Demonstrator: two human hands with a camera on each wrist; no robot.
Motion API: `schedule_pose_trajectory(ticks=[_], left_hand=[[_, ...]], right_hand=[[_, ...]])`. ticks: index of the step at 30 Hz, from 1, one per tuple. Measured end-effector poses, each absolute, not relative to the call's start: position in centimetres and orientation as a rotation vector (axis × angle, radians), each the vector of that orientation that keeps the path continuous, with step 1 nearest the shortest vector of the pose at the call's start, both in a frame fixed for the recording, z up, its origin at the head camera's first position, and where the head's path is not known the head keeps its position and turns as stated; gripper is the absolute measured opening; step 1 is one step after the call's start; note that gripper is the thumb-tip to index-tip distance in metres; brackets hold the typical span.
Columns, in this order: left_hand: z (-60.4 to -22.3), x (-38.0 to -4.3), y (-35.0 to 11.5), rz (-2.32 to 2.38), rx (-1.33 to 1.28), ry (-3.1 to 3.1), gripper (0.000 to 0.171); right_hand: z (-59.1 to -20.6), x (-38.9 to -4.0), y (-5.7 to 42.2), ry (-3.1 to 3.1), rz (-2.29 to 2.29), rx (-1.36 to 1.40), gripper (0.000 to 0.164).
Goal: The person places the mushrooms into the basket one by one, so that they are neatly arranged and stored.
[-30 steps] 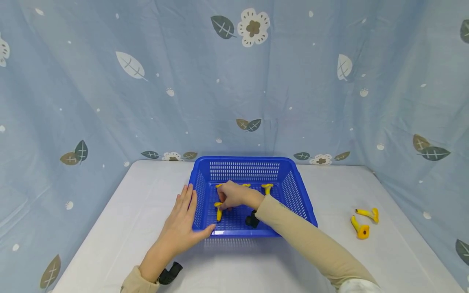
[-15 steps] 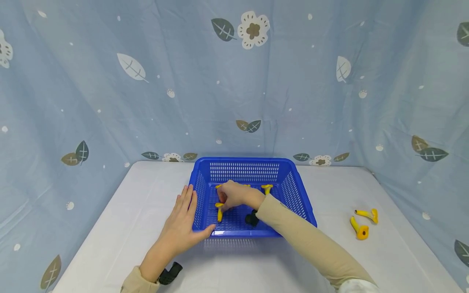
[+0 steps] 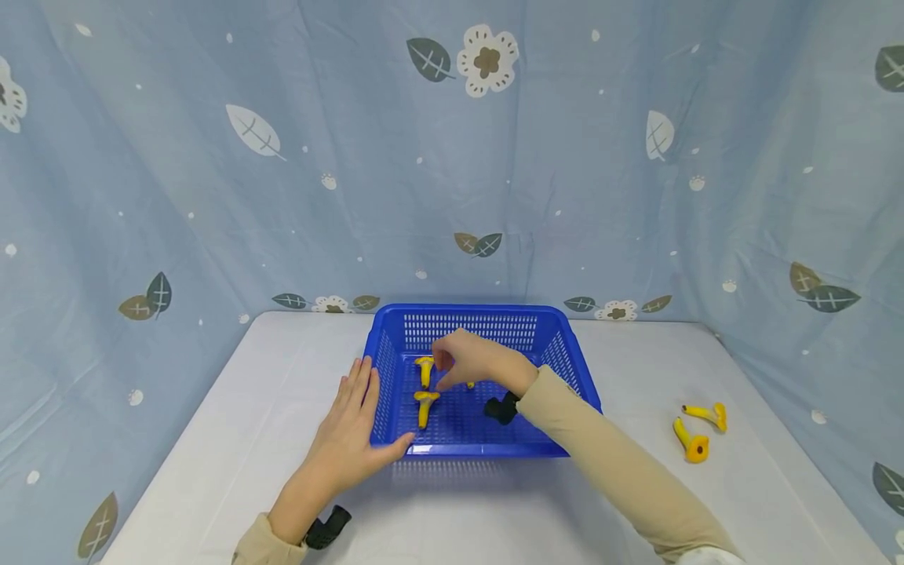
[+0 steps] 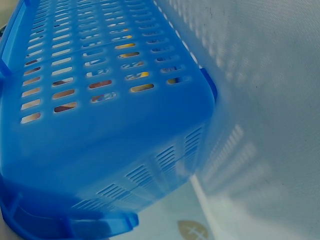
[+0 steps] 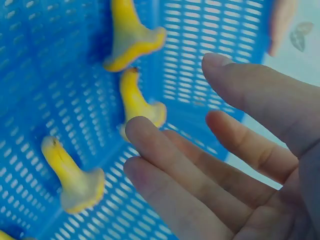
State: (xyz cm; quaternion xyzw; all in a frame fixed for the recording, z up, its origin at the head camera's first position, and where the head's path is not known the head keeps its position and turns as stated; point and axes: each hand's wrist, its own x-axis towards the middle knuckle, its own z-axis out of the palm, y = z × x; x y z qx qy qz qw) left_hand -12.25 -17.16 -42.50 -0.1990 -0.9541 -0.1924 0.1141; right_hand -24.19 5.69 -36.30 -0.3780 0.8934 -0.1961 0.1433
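A blue plastic basket (image 3: 487, 450) holds several yellow, trumpet-shaped mushrooms that look like chanterelles. One mushroom (image 3: 425, 410) lies at the front left inside it, cap toward the back. Behind that is another mushroom (image 3: 425, 370), and a third (image 3: 470, 384) is mostly covered by my right hand (image 3: 476, 362). That hand hovers over the basket, thumb and fingers apart with nothing between them; the right wrist view shows mushrooms (image 5: 75, 180) beyond its fingertips (image 5: 140, 132). My left hand (image 3: 346, 439) rests with straight fingers along the basket's left side, thumb at the front rim.
Two more mushrooms, one nearer (image 3: 692, 443) and one behind it (image 3: 706, 414), lie on the white table (image 3: 650, 369) right of the basket. A patterned blue curtain (image 3: 353, 196) stands behind. Black straps (image 3: 328, 527) sit at both wrists. The left wrist view is filled by the basket's slotted wall (image 4: 110, 135).
My right hand has let go of the front-left mushroom and risen back and to the right. That mushroom stays on the basket floor. The left hand has not moved.
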Motion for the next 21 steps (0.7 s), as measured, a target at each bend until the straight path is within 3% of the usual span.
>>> schedule_pose_trajectory(ticks=[21], left_hand=[[-42.7, -12.3, -17.1, -0.550, -0.585, -2.779, 0.109]], right_hand=[[-32.0, -22.6, 13.3, 2.688, -0.887, -1.044, 0.009]])
